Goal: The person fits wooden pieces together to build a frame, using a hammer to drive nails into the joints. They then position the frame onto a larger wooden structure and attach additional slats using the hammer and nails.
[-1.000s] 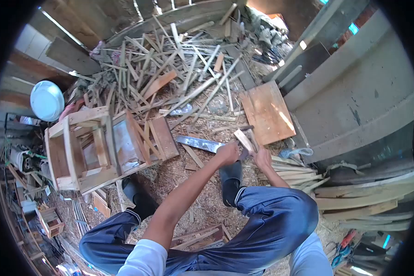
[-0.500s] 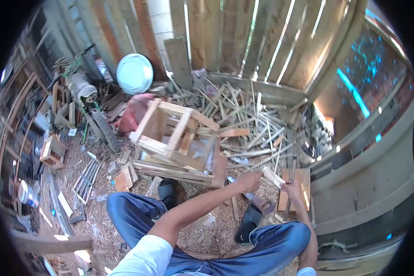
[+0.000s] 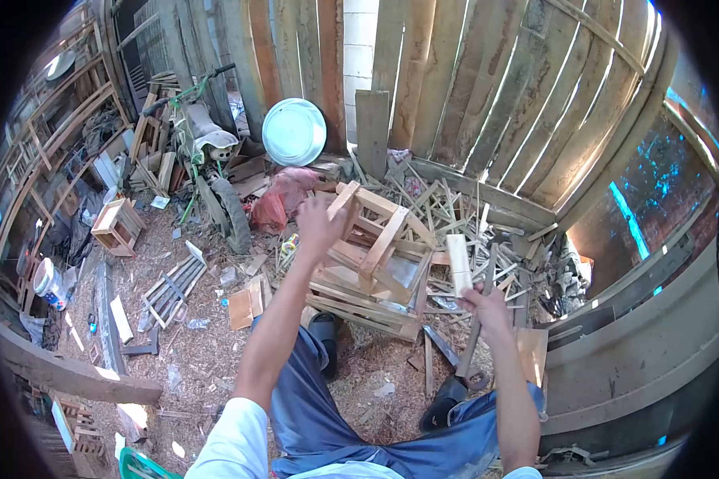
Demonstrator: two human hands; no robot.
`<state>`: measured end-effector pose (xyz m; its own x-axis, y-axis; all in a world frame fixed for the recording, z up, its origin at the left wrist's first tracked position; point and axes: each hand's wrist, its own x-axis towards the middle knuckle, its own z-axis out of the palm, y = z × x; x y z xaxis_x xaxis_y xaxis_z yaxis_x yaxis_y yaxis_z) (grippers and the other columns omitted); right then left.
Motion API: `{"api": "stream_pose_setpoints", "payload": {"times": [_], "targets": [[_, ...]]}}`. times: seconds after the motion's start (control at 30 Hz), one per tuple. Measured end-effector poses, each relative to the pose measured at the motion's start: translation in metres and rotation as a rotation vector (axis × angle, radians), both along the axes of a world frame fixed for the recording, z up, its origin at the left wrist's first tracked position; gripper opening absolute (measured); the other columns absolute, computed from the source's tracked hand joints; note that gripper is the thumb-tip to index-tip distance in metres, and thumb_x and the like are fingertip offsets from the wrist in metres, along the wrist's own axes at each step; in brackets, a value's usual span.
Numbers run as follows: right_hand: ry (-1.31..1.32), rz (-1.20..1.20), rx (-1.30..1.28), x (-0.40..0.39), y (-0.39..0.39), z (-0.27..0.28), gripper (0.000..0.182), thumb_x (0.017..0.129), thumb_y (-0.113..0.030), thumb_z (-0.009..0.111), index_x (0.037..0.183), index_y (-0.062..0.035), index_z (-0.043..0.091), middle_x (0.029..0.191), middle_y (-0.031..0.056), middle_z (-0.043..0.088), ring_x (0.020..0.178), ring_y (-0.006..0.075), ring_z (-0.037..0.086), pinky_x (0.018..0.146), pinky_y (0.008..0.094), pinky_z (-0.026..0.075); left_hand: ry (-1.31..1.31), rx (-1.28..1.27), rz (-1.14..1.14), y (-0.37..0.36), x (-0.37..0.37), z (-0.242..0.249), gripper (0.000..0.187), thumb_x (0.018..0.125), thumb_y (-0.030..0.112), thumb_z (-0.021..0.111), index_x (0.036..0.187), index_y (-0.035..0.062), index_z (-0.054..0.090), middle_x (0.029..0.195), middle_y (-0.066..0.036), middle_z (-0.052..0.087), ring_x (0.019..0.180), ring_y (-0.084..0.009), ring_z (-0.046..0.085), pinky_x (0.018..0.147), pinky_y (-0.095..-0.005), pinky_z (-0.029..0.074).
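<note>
Pale wood block (image 3: 458,262) juts lengthwise away from the person, gripped by the right hand (image 3: 492,314), while the left hand (image 3: 319,225), nearer the wooden frame (image 3: 385,243), spreads its fingers beside it.

Between the left hand (image 3: 321,225) and the block (image 3: 458,263), open air is running above the frame (image 3: 383,242), whose posts are blocking any low, straight pass. Behind it, the wood heap (image 3: 431,203) is cluttering the ground towards the fence (image 3: 423,96), and the red bag (image 3: 276,203) is crowding its left side. Bare floor (image 3: 363,371) is opening between the shoes (image 3: 323,339), while the saw (image 3: 447,349) is obstructing the way just beside the right one
</note>
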<state>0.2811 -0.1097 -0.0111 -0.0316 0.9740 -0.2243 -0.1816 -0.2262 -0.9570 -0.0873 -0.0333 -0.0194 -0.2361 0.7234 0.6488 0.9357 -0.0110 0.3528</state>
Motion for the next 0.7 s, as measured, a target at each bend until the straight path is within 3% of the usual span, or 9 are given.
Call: {"api": "stream_pose_setpoints", "payload": {"times": [0.03,0.1,0.23,0.27,0.37,0.53,0.6,0.63,0.7], "targets": [[0.003,-0.005,-0.007,-0.010,-0.004,-0.004,0.019,0.084,0.002,0.067,0.090,-0.0019,0.050,0.092,0.0107,0.061,0.082,0.0215,0.067,0.074,0.0333,0.061,-0.059,-0.077,0.115,0.005,-0.020,-0.016,0.046,0.083,0.044,0.064,0.104,0.0028,0.066,0.111,-0.021,0.063,0.102,-0.0410,0.058,0.090,-0.0492,0.045],[0.076,-0.052,-0.047,-0.023,-0.009,-0.010,0.018,0.083,0.001,0.068,0.085,-0.0029,0.051,0.093,0.0107,0.063,0.077,0.0197,0.066,0.071,0.0316,0.060,-0.152,-0.226,0.039,0.012,-0.049,-0.048,0.051,0.084,0.049,0.063,0.104,0.0030,0.066,0.111,-0.023,0.064,0.104,-0.0420,0.059,0.090,-0.0494,0.046],[0.075,-0.065,-0.076,-0.030,-0.004,-0.006,0.020,0.083,0.001,0.070,0.081,-0.0045,0.050,0.084,0.0078,0.063,0.068,0.0165,0.064,0.065,0.0280,0.057,-0.245,-0.594,-0.111,0.013,-0.053,-0.035,0.060,0.085,0.058,0.059,0.105,0.0016,0.064,0.106,-0.028,0.066,0.104,-0.0441,0.062,0.088,-0.0504,0.048],[0.082,-0.056,-0.099,-0.027,-0.004,0.002,0.021,0.083,0.001,0.070,0.084,-0.0044,0.050,0.085,0.0075,0.063,0.069,0.0165,0.064,0.066,0.0282,0.057,-0.220,-0.546,-0.133,0.012,-0.052,-0.034,0.059,0.086,0.056,0.059,0.106,0.0014,0.064,0.097,-0.028,0.067,0.097,-0.0447,0.064,0.084,-0.0508,0.050],[0.109,-0.110,-0.029,-0.027,-0.001,0.014,0.029,0.083,-0.001,0.072,0.082,-0.0104,0.045,0.083,0.0051,0.058,0.071,0.0159,0.063,0.066,0.0276,0.056,-0.239,-0.531,-0.095,0.011,-0.043,-0.028,0.057,0.087,0.055,0.058,0.106,0.0019,0.064,0.097,-0.028,0.067,0.098,-0.0452,0.063,0.085,-0.0509,0.050],[0.165,-0.214,0.021,-0.023,0.014,-0.009,0.028,0.084,0.000,0.071,0.085,-0.0083,0.044,0.087,0.0088,0.060,0.075,0.0198,0.065,0.070,0.0294,0.058,-0.251,-0.510,-0.069,0.034,-0.045,-0.055,0.054,0.087,0.050,0.061,0.106,-0.0004,0.062,0.100,-0.028,0.066,0.099,-0.0436,0.063,0.087,-0.0477,0.049],[0.197,-0.196,-0.042,-0.023,0.015,-0.015,0.027,0.084,0.000,0.071,0.086,-0.0082,0.045,0.089,0.0089,0.060,0.077,0.0200,0.066,0.071,0.0295,0.059,0.101,-0.209,0.057,0.037,-0.043,-0.069,0.050,0.086,0.044,0.063,0.107,-0.0010,0.062,0.100,-0.025,0.064,0.099,-0.0412,0.061,0.091,-0.0454,0.047],[0.228,-0.176,-0.093,-0.026,0.014,-0.011,0.027,0.084,0.000,0.071,0.086,-0.0081,0.045,0.090,0.0090,0.060,0.079,0.0202,0.066,0.072,0.0295,0.059,0.107,-0.215,0.054,0.030,-0.033,-0.057,0.050,0.086,0.044,0.063,0.107,-0.0010,0.062,0.100,-0.025,0.064,0.099,-0.0412,0.061,0.091,-0.0454,0.047],[0.230,-0.203,-0.131,-0.032,0.011,-0.009,0.024,0.085,0.001,0.069,0.086,-0.0069,0.047,0.086,0.0078,0.059,0.072,0.0179,0.063,0.069,0.0300,0.058,0.203,-0.121,0.051,0.015,-0.007,-0.026,0.040,0.087,0.030,0.064,0.111,-0.0017,0.061,0.104,-0.023,0.062,0.102,-0.0379,0.059,0.091,-0.0475,0.046]]}}
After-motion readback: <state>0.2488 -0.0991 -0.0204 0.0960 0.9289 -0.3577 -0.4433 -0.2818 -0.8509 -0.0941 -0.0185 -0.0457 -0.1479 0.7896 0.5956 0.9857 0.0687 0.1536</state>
